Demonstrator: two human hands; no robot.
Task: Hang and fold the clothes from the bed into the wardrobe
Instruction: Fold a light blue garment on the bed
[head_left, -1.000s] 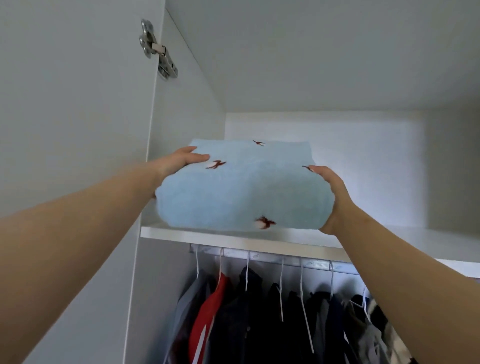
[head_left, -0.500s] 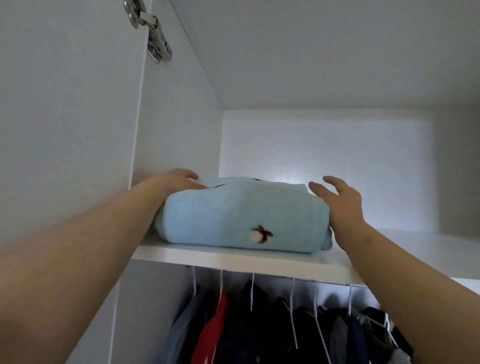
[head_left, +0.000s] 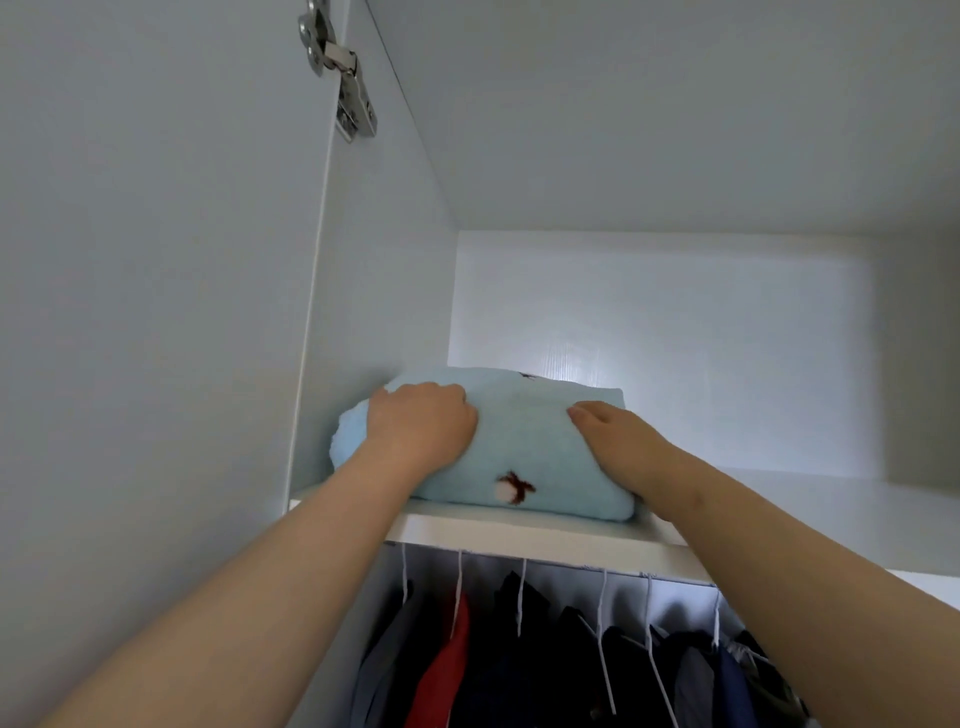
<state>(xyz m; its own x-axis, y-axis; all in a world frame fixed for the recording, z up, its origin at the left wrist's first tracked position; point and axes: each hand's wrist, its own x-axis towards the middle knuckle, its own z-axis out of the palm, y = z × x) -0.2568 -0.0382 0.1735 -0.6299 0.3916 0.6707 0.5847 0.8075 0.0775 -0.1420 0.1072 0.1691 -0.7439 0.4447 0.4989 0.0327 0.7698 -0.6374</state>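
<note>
A folded light-blue fluffy garment (head_left: 524, 447) with small dark red bird marks lies on the white upper wardrobe shelf (head_left: 519, 532), against the left side wall. My left hand (head_left: 421, 426) lies on its front left, fingers bent over the top edge and pressing into the fabric. My right hand (head_left: 613, 436) rests flat on its front right, fingers pointing left. Both arms reach up from below.
The open wardrobe door (head_left: 156, 312) with a metal hinge (head_left: 340, 73) stands at the left. Under the shelf, several garments hang on white hangers, among them a red one (head_left: 447, 660) and dark jackets (head_left: 540, 649). The shelf runs on to the right.
The blue garment was lowered from the air onto the shelf and pushed back. Both hands moved from its sides onto its front face.
</note>
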